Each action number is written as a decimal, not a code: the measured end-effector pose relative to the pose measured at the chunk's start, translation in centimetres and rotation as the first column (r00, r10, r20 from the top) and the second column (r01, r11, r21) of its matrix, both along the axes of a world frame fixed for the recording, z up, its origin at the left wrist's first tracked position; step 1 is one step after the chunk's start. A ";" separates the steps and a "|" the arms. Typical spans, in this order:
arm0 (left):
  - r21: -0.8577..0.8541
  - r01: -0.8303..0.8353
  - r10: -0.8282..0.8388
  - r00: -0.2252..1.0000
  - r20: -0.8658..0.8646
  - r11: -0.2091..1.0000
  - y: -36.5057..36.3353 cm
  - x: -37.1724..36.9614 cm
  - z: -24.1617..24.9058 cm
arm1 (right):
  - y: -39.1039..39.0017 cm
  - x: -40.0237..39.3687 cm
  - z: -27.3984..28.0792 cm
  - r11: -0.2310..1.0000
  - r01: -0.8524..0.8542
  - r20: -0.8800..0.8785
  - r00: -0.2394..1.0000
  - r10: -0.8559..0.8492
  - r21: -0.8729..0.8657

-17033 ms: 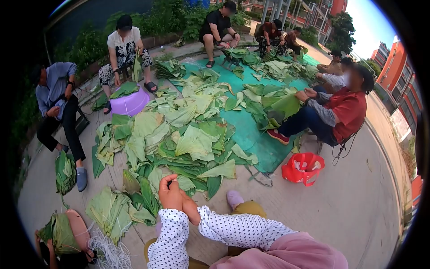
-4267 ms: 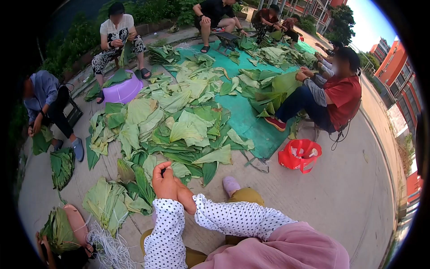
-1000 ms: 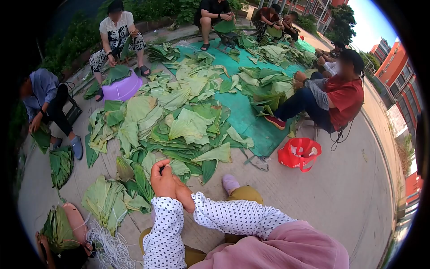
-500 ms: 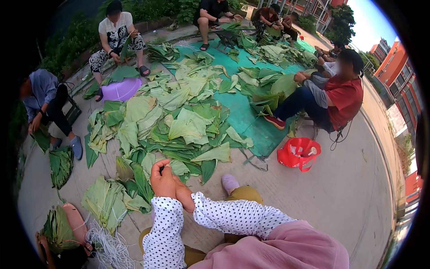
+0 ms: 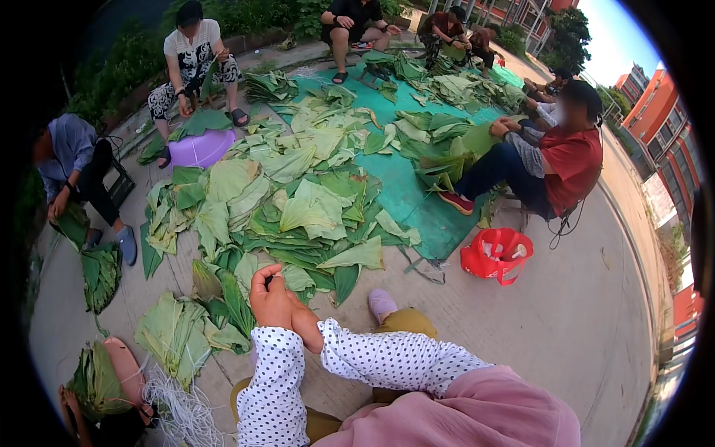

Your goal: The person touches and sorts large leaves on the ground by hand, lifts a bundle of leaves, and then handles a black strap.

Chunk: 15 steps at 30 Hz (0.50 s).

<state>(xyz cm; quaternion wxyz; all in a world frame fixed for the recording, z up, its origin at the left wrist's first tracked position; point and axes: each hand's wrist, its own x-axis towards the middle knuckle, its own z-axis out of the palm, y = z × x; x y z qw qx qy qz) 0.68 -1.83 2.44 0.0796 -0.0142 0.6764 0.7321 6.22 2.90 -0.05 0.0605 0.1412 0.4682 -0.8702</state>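
Observation:
My left hand (image 5: 270,304) and my right hand (image 5: 304,322) are together in front of me, low in the view, touching near the wrists. The left fingers are curled in, with a small dark spot between them that I cannot make out. Most of the right hand's fingers are hidden behind the left hand. Just beyond my hands lies a large heap of broad green leaves (image 5: 316,208). A smaller pile of pale green leaves (image 5: 173,335) lies on the ground to their left.
White strings (image 5: 179,406) lie at lower left, near a tied leaf bundle (image 5: 98,380). A red bag (image 5: 497,253) stands on the right. A green tarp (image 5: 439,231) spreads under the leaves. Several people sit around the heap, one beside a purple basin (image 5: 197,151).
My hands have stayed in place. At the back, the person in black has moved their hands apart, away from the leaves. Other people's hands have shifted slightly.

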 end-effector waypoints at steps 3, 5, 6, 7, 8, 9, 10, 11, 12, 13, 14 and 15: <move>0.006 -0.004 0.004 1.000 0.019 1.000 0.0 0.0 0.2 | 0.1 0.0 0.0 1.000 -0.016 0.001 1.000 0.016 0.022; 0.012 -0.005 0.004 1.000 0.022 1.000 0.0 0.0 0.1 | 0.1 0.1 0.1 1.000 -0.005 -0.009 1.000 0.005 0.024; 0.009 -0.005 0.004 1.000 0.016 1.000 0.0 0.1 0.1 | 0.1 0.1 0.3 1.000 -0.005 -0.009 1.000 0.005 0.024; 0.006 -0.004 0.004 1.000 0.011 1.000 0.0 0.1 0.1 | 0.1 0.2 0.4 1.000 -0.009 -0.006 1.000 0.009 0.019; 0.006 -0.004 0.004 1.000 0.011 1.000 0.0 0.0 0.1 | 0.1 0.2 0.4 1.000 -0.013 -0.004 1.000 0.013 0.014; 0.006 -0.005 0.005 1.000 0.011 1.000 0.0 0.0 0.0 | 0.1 0.2 0.4 1.000 -0.013 -0.004 1.000 0.013 0.014; 0.006 -0.006 0.006 1.000 0.011 1.000 0.0 0.0 0.0 | 0.1 0.2 0.4 1.000 -0.017 0.006 1.000 0.018 -0.010; 0.006 -0.006 0.006 1.000 0.011 1.000 0.0 0.0 -0.1 | 0.1 0.2 0.4 0.999 -0.022 0.015 1.000 0.023 -0.034; 0.002 -0.006 0.006 1.000 0.006 1.000 0.0 0.0 -0.1 | 0.1 0.2 0.3 0.999 -0.022 0.015 1.000 0.023 -0.034; -0.001 -0.006 0.006 1.000 0.000 1.000 0.0 0.0 -0.1 | 0.1 0.2 0.2 0.999 -0.019 0.017 1.000 0.020 -0.030; -0.001 -0.006 0.006 1.000 0.000 1.000 -0.1 0.0 -0.1 | 0.1 0.2 0.3 1.000 -0.016 0.018 1.000 0.017 -0.026; -0.001 -0.005 0.005 1.000 0.000 1.000 -0.1 0.0 -0.2 | 0.1 0.2 0.4 1.000 -0.016 0.018 1.000 0.017 -0.026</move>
